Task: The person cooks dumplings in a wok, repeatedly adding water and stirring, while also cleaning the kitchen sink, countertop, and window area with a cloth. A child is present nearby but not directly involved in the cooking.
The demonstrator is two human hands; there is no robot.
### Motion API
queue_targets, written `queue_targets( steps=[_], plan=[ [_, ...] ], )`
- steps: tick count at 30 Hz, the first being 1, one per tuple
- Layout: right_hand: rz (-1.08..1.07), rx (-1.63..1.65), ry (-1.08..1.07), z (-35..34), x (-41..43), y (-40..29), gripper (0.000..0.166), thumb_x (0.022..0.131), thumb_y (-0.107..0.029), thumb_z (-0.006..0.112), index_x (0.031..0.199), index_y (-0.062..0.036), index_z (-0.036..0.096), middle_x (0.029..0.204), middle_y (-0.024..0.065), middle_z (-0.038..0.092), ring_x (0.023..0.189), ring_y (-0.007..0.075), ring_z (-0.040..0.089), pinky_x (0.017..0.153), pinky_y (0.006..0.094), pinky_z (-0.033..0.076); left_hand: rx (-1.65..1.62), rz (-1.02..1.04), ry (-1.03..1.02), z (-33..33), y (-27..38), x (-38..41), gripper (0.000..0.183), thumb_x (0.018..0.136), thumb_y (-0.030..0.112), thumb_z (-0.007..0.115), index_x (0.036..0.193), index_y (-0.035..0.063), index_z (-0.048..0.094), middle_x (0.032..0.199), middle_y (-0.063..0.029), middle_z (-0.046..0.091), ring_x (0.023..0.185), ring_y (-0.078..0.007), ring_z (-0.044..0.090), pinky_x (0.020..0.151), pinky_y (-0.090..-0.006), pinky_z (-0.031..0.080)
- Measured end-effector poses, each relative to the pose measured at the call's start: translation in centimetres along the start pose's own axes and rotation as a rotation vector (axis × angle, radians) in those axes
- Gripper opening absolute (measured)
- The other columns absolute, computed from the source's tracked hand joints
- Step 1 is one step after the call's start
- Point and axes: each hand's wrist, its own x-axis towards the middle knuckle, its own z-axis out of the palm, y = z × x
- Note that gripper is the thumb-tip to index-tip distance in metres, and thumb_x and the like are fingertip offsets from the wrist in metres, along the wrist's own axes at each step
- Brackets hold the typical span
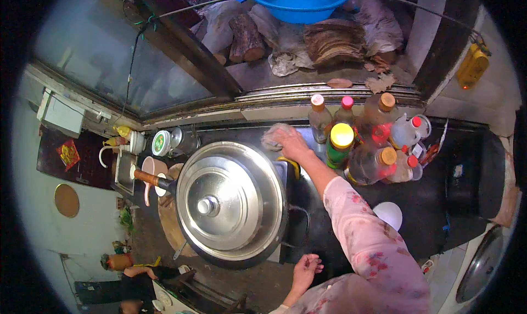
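Observation:
My right hand (293,143) reaches to the back of the dark countertop (313,215) and presses on a crumpled greyish cloth (275,137), behind the wok. My left hand (306,270) hangs near the counter's front edge, fingers loosely curled, with nothing visible in it. A large wok with a wooden handle (146,177) sits left of my right arm, covered by a shiny metal lid (224,231) with a round knob. Close to my right hand, on its right, stand a green bottle with a yellow cap (341,143) and a bottle with a pale cap (319,118).
Several more bottles (370,163) crowd right of my forearm, near a white bowl (388,215). Left of the wok are a pink dipper (154,165), a lidded jar (161,143) and a sink (125,172). A person (138,283) is at lower left. The window track (288,93) runs behind.

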Motion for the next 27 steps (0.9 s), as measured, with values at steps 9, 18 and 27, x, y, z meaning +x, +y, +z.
queue_targets(
  steps=[9,18,27],
  plan=[
    [0.269,-0.204,0.183,2.1,-12.6,-0.7,0.057,0.079,-0.005,0.054,0.134,-0.0168,0.045,0.146,0.0079,0.034,0.125,0.0474,0.035,0.100,0.0550,0.037,0.149,0.040,-0.167,-0.3,-0.2,-1.9,0.011,0.096,0.011,0.051,0.102,0.0029,0.056,0.088,-0.0055,0.062,0.072,-0.0112,0.061,0.064,-0.0252,0.051],
    [0.247,-0.157,0.316,6.6,-23.8,-7.4,0.056,0.071,-0.012,0.064,0.125,-0.0150,0.053,0.139,0.0079,0.041,0.117,0.0432,0.041,0.086,0.0566,0.045,0.169,0.132,-0.184,-6.0,-6.0,-6.5,0.011,0.095,0.013,0.053,0.100,0.0039,0.057,0.082,-0.0026,0.060,0.069,-0.0101,0.060,0.061,-0.0249,0.050],
    [0.241,-0.309,0.153,9.5,-26.5,-12.4,0.050,0.072,-0.018,0.065,0.122,-0.0165,0.059,0.128,0.0028,0.052,0.122,0.0397,0.039,0.092,0.0538,0.038,0.260,0.186,-0.113,-12.1,-11.3,-11.0,0.012,0.094,0.015,0.054,0.098,0.0038,0.057,0.082,-0.0031,0.061,0.068,-0.0112,0.060,0.061,-0.0257,0.050]
  ],
)
